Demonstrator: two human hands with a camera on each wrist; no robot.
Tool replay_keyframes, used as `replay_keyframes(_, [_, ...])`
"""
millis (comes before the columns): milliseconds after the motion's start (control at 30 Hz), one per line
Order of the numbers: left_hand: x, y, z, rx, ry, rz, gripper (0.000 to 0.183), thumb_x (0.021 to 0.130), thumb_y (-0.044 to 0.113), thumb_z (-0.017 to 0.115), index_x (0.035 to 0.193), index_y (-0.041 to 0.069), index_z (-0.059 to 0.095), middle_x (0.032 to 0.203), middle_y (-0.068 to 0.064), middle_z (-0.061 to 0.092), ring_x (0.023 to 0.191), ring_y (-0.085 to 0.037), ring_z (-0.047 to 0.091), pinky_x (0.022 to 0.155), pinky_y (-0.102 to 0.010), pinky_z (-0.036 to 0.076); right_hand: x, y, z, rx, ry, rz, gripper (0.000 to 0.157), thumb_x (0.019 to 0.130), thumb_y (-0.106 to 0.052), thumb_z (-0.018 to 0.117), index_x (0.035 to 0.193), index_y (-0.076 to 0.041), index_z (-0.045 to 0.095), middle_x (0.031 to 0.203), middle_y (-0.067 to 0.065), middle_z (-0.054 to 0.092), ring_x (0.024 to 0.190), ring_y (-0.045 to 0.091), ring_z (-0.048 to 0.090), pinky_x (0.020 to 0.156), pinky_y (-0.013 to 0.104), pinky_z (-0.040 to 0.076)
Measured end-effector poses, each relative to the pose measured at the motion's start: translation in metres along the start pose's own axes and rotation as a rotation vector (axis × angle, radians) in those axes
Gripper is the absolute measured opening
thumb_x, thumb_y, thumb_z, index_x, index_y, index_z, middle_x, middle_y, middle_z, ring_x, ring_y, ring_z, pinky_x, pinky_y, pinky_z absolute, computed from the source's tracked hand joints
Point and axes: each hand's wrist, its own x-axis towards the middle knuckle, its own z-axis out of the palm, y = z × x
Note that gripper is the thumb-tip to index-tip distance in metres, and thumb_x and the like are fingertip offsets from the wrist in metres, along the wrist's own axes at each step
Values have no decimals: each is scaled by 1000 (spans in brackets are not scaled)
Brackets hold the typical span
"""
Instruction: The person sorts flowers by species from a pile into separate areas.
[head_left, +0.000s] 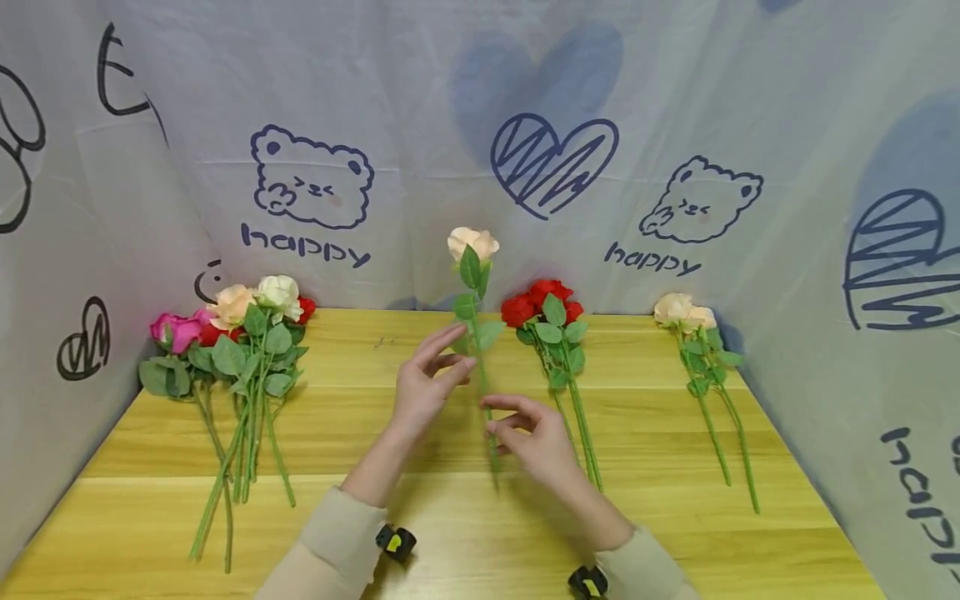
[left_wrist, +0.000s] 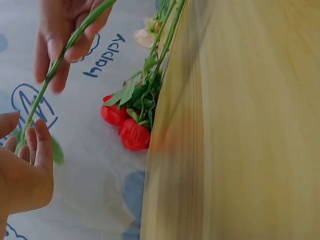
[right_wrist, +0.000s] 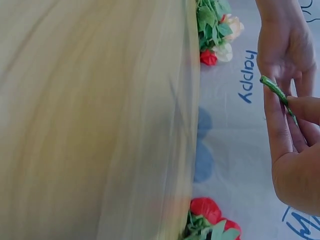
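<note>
A pale peach rose (head_left: 473, 245) on a long green stem stands upright above the table, between the two hands. The left hand (head_left: 426, 385) holds it just below the leaves, with the stem between thumb and fingers. Lower down, the right hand (head_left: 536, 437) pinches the same stem between thumb and fingertips. The left wrist view shows the stem (left_wrist: 60, 60) running through both hands, the left hand (left_wrist: 27, 175) at the leafy part. In the right wrist view, the cut stem end (right_wrist: 272, 86) sticks out past the right hand (right_wrist: 300, 170).
On the wooden table (head_left: 337, 508), a mixed bunch of pink, peach, white and red roses (head_left: 247, 333) lies at left. Red roses (head_left: 543, 304) lie right of centre, and two peach roses (head_left: 684, 313) at far right. A printed cloth (head_left: 420, 108) hangs behind.
</note>
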Motion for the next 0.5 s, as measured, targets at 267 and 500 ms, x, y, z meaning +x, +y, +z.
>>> replay_keyframes(267, [-2,5,-27,101,-9,41,49,95,-6,70,143,-1,61,153,-8,51,100,-10,67,79,-26,61,-7,0,-26,-52,74,9,29,96,2,71,123,-9,76,125,17,72,90,23,74,67,36,64])
replay_keyframes(500, [-7,5,-66,282,-5,63,47,96,-5,70,142,3,63,151,-11,52,101,-13,68,77,-23,61,-14,4,-58,-124,135,32,30,98,-1,71,126,-9,74,127,16,71,94,27,74,70,36,64])
